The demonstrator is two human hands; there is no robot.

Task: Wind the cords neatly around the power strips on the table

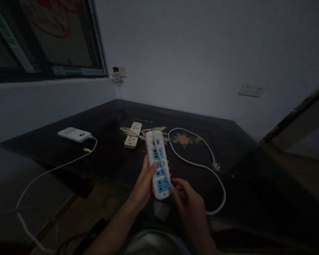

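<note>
My left hand (146,174) grips a white power strip (158,187) with blue socket faces, its thumb on the front and fingertips showing at the right edge. The strip is held tilted up above the near part of the table. Its white cord (161,159) runs lengthwise over the sockets. Near the strip's lower right corner, my right hand (188,198) pinches that cord between thumb and fingers. The rest of the cord loops out on the table to the right, where its plug (216,165) lies.
Behind the held strip, a smaller power strip (133,136) wrapped in its cable lies on the dark table (117,113). A white power bank (73,134) with a cable sits at left, beside a yellow tag (87,149). Wall sockets (251,90) are at right.
</note>
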